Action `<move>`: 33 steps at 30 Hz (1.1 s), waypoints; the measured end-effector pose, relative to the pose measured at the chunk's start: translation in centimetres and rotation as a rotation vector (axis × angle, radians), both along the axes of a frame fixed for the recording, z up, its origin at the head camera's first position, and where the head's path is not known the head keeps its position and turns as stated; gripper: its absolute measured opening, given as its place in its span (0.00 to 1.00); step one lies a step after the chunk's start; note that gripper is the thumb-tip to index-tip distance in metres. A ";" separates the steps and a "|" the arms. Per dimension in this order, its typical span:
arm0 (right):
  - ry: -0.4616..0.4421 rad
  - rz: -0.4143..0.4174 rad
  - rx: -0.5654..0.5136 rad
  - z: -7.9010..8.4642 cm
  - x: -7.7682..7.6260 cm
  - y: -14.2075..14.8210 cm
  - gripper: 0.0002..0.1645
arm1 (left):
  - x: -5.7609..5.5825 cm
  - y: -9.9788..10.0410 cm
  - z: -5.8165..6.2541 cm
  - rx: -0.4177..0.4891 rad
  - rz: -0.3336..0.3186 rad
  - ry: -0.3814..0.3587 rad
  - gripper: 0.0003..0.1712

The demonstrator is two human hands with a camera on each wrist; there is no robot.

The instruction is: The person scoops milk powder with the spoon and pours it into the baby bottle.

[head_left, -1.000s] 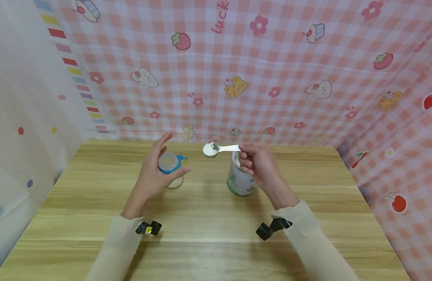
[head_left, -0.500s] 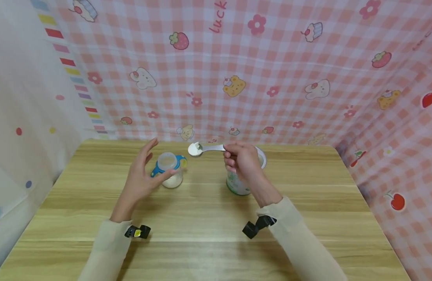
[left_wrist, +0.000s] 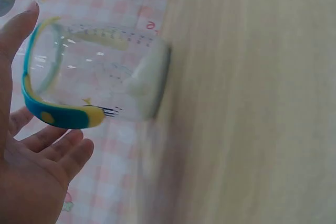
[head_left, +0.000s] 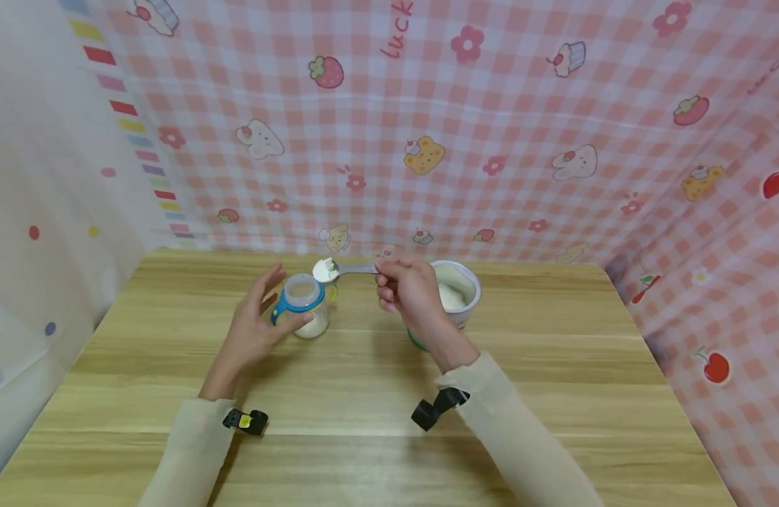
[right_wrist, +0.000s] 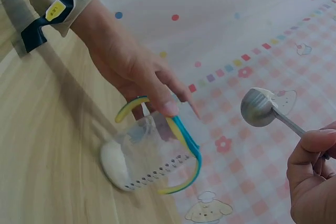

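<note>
My right hand (head_left: pixel 411 292) pinches the handle of a metal spoon (right_wrist: pixel 257 108) heaped with white powder. In the head view the spoon's bowl is just right of and beyond the mouth of a clear baby bottle (head_left: pixel 318 322). White powder covers the bottom of this bottle, and a blue and yellow two-handled collar (left_wrist: pixel 58 116) rings its neck. Around the bottle's left side my left hand (head_left: pixel 253 324) is spread, thumb right at the collar and fingers apart behind it. Behind my right wrist stands an uncovered tin (head_left: pixel 459 318) with white powder inside.
Bottle and tin stand on a wood-grain table (head_left: pixel 358 394). A pink checked cloth (head_left: pixel 389 113) hangs behind its far edge and along the right. At the left hangs a pale dotted cloth (head_left: pixel 66 183). Each sleeve carries a black wrist camera.
My right hand has carried the loaded spoon leftward from over the tin to beside the bottle's mouth, baring the tin's opening. My left hand has shifted slightly left and lower around the bottle.
</note>
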State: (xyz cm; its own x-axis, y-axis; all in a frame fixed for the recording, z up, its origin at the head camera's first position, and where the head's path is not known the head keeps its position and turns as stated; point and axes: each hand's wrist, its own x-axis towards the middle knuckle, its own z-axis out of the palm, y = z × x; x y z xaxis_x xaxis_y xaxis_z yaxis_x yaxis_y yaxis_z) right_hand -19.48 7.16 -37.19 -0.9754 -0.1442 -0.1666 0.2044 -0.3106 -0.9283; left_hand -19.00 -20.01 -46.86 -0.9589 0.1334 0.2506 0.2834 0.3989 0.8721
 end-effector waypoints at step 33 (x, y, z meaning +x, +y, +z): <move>0.026 -0.019 0.137 -3.2 -1.5 -4.4 0.08 | -0.1 0.2 -1.3 0.011 -0.022 -0.139 0.41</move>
